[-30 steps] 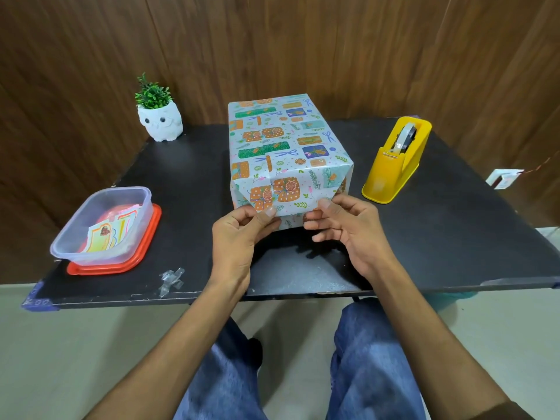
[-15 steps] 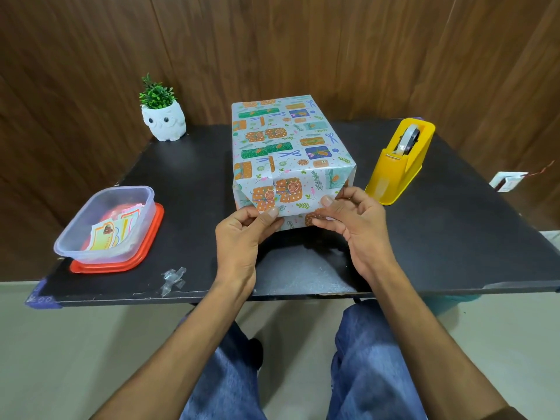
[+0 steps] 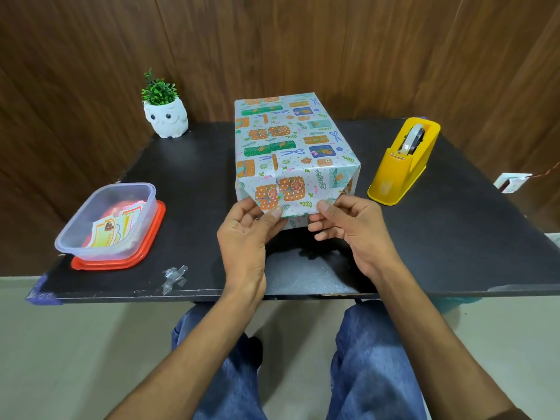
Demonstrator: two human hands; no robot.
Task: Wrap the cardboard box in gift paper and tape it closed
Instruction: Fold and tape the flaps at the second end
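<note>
The box [image 3: 288, 147], covered in pale gift paper with orange, green and blue parcel prints, stands in the middle of the black table [image 3: 454, 237]. Its near end faces me, and the top flap of paper is folded down over that end. My left hand [image 3: 245, 234] pinches the lower left edge of this flap between thumb and fingers. My right hand [image 3: 348, 228] pinches the lower right edge the same way. A yellow tape dispenser [image 3: 403, 165] stands to the right of the box, apart from both hands.
A clear plastic tub [image 3: 106, 222] holding paper tags sits on its red lid at the left. A white owl pot with a green plant [image 3: 165, 112] stands at the back left. A crumpled bit of clear tape [image 3: 175, 277] lies near the front edge.
My right hand has shifted slightly along the flap's lower edge and its fingers have drawn in under it. The left hand keeps its pinch. The box has not moved.
</note>
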